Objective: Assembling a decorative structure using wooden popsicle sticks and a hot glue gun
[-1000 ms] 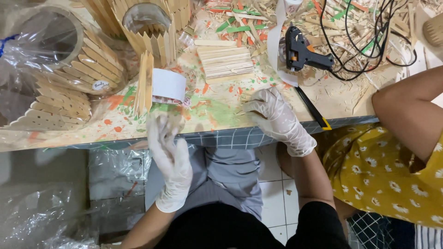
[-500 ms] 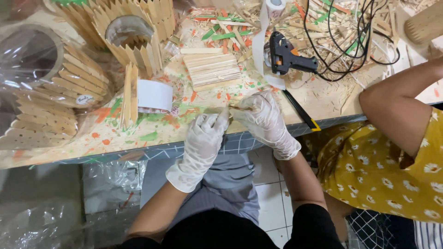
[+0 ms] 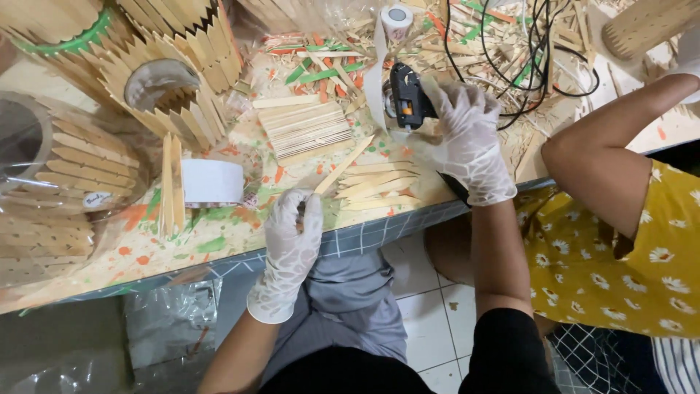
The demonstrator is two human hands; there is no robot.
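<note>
The left hand (image 3: 290, 237), in a thin white glove, sits at the near edge of the tabletop (image 3: 219, 237) with its fingertips pinched on the lower end of a single flat wooden stick (image 3: 343, 165). The stick's long axis runs on a diagonal: from the pinched end it slants up and away toward the far right, its free end pointing at the glue gun (image 3: 408, 98). Just beside the stick, on its right, a small fan of loose sticks (image 3: 379, 186) lies flat near the tabletop's near edge, their long axes running roughly along that edge. The right hand (image 3: 467, 138), gloved the same way, is farther in from the edge and to the right of the left hand, its fingers curled around the black glue gun's body; the gun's long axis points roughly away from the person, toward the far edge, and black cable (image 3: 539, 51) loops off beyond it. The two hands are apart, with the held stick reaching across most of the gap between them. A neat stack of sticks (image 3: 306, 128) lies farther in, left of the gun, and a white tape roll (image 3: 211, 182) lies toward the left. Stick-built round holders (image 3: 175, 80) crowd the far left corner. Another person's bare arm (image 3: 605, 146), in a yellow flowered sleeve, rests at the right edge.
</note>
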